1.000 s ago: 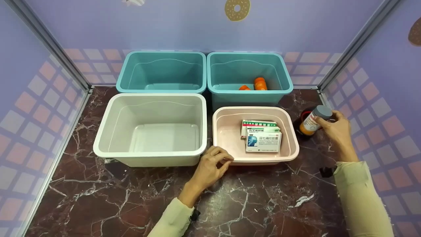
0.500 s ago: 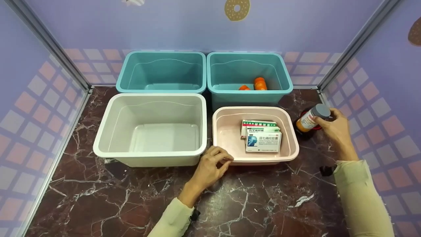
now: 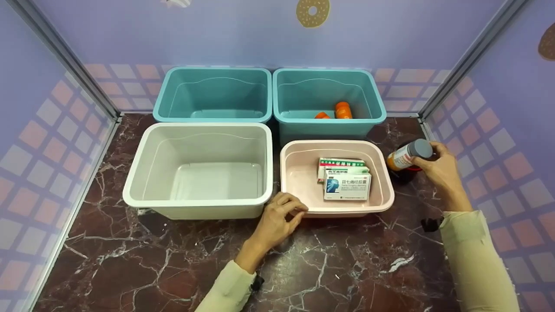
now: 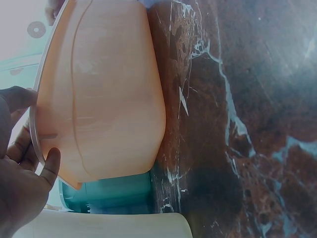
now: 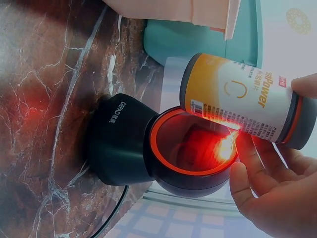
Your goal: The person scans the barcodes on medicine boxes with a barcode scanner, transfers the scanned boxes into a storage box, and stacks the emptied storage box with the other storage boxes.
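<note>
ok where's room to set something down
Bare tabletop: in front of the white bin, left of the left hand; in front of the pink bin, between that hand and the right sleeve. Crowded: right of the pink bin, where the right hand holds a bottle by a scanner.

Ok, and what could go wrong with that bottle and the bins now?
The bottle might slip, since the right hand holds it tilted and only near its cap end.

It might also knock the black scanner, because it is tilted right by the glowing red ring.

And the left hand is on the rim of the pink bin, so a tug could shift the boxes inside.
</note>
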A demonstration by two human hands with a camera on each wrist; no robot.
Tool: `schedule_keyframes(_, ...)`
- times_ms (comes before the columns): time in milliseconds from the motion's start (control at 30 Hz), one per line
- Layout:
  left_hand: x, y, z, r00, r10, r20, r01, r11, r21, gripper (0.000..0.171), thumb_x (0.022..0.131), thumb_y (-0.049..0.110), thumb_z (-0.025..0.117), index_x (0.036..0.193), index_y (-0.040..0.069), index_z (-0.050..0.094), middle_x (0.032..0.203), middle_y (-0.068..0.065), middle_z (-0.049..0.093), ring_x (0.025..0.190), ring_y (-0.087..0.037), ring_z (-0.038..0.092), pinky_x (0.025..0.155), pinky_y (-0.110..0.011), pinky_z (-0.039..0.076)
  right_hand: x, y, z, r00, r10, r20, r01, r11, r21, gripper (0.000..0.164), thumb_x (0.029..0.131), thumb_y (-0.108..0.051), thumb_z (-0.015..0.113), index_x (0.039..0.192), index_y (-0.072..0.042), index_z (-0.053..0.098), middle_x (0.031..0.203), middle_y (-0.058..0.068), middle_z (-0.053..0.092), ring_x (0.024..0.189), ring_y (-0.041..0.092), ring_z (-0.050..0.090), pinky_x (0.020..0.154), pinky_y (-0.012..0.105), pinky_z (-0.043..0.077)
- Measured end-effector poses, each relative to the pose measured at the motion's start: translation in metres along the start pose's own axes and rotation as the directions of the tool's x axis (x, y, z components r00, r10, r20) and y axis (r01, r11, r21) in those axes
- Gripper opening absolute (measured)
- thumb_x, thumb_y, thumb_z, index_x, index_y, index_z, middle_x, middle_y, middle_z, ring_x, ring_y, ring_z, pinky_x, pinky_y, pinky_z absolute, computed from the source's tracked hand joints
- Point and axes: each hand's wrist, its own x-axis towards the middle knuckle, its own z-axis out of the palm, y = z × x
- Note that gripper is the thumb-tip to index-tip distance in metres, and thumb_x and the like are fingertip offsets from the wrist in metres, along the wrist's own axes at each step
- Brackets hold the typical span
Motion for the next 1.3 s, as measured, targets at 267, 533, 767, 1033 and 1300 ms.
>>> schedule_keyframes(267,-0.0008,0.0002,-0.0001,1.0,-0.008,0.004,0.008,1.0,-0.001,0.01,0.085,0.012,0.077,0.092,0.018,0.075,0.094,0.005,0.067,0.097,-0.015,0.06,0.095,-0.032,0.047,-0.0017,-0.0012,0.0009,0.999,-0.025,0.02,0.025,1.0,0.003,0.057,0.086,-0.017,0.071,0.137,-0.001,0.051,0.104,-0.021,0.052,0.095,-0.002,0.051,0.084,0.011,0.039)
schedule_keyframes(533,-0.0014,0.0,0.0001,1.0,-0.006,0.0,0.006,1.0,-0.007,0.011,0.084,0.011,0.077,0.091,0.018,0.074,0.094,0.005,0.066,0.097,-0.014,0.06,0.093,-0.031,0.047,-0.0008,-0.0003,0.0027,0.999,-0.038,0.019,0.039,0.998,-0.04,0.064,0.087,-0.037,0.075,0.139,-0.008,0.053,0.116,-0.011,0.056,0.099,0.0,0.049,0.087,0.017,0.036)
schedule_keyframes(767,-0.0012,0.0004,0.0001,1.0,0.0,-0.008,0.0,1.0,-0.006,0.011,0.084,0.011,0.077,0.092,0.018,0.074,0.094,0.006,0.066,0.097,-0.014,0.059,0.093,-0.031,0.047,-0.0011,0.0002,0.0033,0.999,-0.047,0.016,0.048,0.997,-0.054,0.063,0.086,-0.037,0.076,0.137,-0.007,0.055,0.11,-0.015,0.055,0.096,-0.003,0.049,0.085,0.016,0.037)
schedule_keyframes(1033,-0.0013,-0.0002,0.0007,1.0,-0.004,-0.005,0.004,1.0,-0.002,0.009,0.085,0.013,0.076,0.092,0.019,0.074,0.095,0.006,0.066,0.097,-0.014,0.059,0.092,-0.031,0.047,0.0023,0.0006,0.0016,0.998,-0.057,0.034,0.057,0.998,-0.025,0.06,0.085,-0.018,0.074,0.139,-0.003,0.053,0.1,-0.024,0.052,0.091,-0.005,0.051,0.08,0.01,0.039)
schedule_keyframes(1300,-0.0003,0.0004,-0.0001,1.0,-0.012,0.003,0.012,1.0,-0.007,0.008,0.086,0.014,0.076,0.092,0.018,0.074,0.095,0.006,0.066,0.097,-0.014,0.059,0.092,-0.031,0.047,0.003,-0.0013,-0.0008,0.996,-0.078,0.05,0.08,0.996,-0.026,0.06,0.085,-0.013,0.072,0.14,-0.003,0.051,0.107,-0.017,0.053,0.093,-0.005,0.05,0.081,0.008,0.039)
